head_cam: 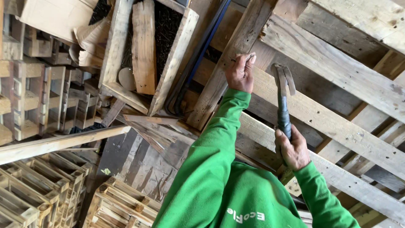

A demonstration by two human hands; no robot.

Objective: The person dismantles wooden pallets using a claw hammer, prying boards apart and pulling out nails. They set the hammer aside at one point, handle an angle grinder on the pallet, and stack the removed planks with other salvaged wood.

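At the far left stand stacks of wooden pallets (29,97), and beside them a shallow wooden crate (145,50) holds dark nails and a loose board. A dark metal bar (198,59) runs along the crate's right edge.

Moving right, the person's left hand (240,72), in a green sleeve (211,160), is pinched closed against the edge of a slanting pallet board (230,59); the fingertips appear to steady something small there, probably a nail, though it is too small to tell.

Further right, the right hand (294,150) is wrapped firmly around the lower handle of a claw hammer (282,97). The hammer hovers over a broad pallet plank (337,126), just beside the left hand. Its long axis runs nearly straight up the view, head away from the person and claw forked at the top, tilted slightly left.

The hammer looks stiff and head-heavy, with a dark, smooth handle; a grip low on the handle, as here, seems to suit it. The boards look rough, rigid and splintery.
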